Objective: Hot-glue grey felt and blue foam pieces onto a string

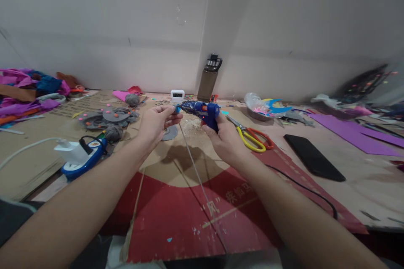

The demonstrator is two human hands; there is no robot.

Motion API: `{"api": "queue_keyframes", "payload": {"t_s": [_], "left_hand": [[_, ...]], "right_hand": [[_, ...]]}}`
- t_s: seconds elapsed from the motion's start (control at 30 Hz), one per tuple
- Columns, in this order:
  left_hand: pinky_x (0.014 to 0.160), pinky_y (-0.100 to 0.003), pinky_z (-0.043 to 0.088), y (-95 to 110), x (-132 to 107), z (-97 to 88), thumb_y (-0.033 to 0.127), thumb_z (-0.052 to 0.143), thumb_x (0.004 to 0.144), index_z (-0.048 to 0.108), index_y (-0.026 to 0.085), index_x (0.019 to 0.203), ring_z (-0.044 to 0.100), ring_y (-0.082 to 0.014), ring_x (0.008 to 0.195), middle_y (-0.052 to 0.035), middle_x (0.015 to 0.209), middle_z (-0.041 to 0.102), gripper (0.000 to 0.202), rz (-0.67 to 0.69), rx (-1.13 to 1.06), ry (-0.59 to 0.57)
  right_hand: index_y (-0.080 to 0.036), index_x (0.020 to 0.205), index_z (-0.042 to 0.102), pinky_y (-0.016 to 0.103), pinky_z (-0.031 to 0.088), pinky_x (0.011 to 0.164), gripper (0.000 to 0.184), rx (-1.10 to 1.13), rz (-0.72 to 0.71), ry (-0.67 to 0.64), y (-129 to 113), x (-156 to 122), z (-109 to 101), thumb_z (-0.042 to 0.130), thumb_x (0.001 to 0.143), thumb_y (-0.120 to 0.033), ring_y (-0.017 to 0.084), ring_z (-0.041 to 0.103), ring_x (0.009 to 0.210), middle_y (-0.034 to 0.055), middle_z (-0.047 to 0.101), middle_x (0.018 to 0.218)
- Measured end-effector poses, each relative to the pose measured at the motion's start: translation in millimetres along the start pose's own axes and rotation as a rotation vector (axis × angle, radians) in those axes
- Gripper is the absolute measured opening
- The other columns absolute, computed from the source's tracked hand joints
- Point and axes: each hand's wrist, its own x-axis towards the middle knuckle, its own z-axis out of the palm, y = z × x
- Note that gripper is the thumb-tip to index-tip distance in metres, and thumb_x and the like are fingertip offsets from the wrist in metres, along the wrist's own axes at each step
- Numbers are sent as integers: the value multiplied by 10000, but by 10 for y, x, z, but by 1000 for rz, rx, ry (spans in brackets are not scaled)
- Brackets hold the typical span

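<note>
In my right hand [222, 132] is a blue hot glue gun [202, 110], held level with its nozzle pointing left. The fingers of my left hand [158, 122] pinch a small blue piece [177, 109] right at the nozzle; whether the two touch I cannot tell. A thin pale stick or cord [191, 155] runs from below my left fingers down toward the front edge; its upper end is hidden. Behind my left fingers lies a grey felt disc [169, 133] on the cardboard. Yellow-and-orange-handled scissors [252, 136] rest to the right of my right hand.
A blue power strip [83, 168] with a white plug stands at left, near grey felt pieces [110, 117]. A bottle [208, 80] and small white clock [177, 95] stand at the back. At right are a phone [314, 157], a metal bowl [259, 113] and purple sheets [356, 132].
</note>
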Motion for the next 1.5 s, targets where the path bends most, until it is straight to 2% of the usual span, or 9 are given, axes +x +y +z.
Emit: {"api": "queue_keyframes", "payload": {"t_s": [0.43, 0.63, 0.93, 1.27, 1.5], "left_hand": [[677, -303, 567, -23, 16, 4, 189, 660, 770, 620, 112, 744, 692, -163, 635, -62, 666, 685, 91, 2, 1, 5], [676, -296, 566, -36, 17, -4, 199, 663, 766, 630, 110, 750, 683, -151, 623, -54, 670, 682, 96, 25, -13, -19], [645, -272, 567, -8, 8, -6, 187, 668, 762, 630, 109, 733, 680, -145, 619, -60, 675, 686, 91, 30, -49, -3], [682, -295, 565, 0, -6, 3, 210, 678, 759, 623, 113, 745, 684, -153, 635, -64, 675, 690, 112, 25, -20, -11], [657, -265, 563, -2, 4, -14, 182, 660, 767, 626, 99, 741, 685, -144, 636, -63, 672, 686, 93, 35, -51, -7]], "right_hand": [[-168, 1164, 532, 398, 465, 789, 329, -9, 9, 25, 6, 0, 15, 469, 865, -290, 250, 600, 870, 115, 653, 996], [-188, 1183, 532, 378, 470, 791, 337, 10, -51, 22, -4, -19, 42, 475, 862, -274, 239, 603, 897, 110, 649, 1040], [-176, 1138, 538, 357, 458, 730, 295, 50, 2, 30, -15, -14, 8, 471, 873, -287, 215, 582, 781, 84, 648, 907], [-189, 1129, 537, 378, 464, 780, 289, 35, -25, 1, -8, -20, 32, 481, 861, -282, 237, 593, 882, 103, 650, 1017], [-172, 1124, 538, 352, 444, 677, 302, 34, 25, 17, 16, -4, 11, 477, 861, -308, 220, 578, 745, 83, 647, 876]]}}
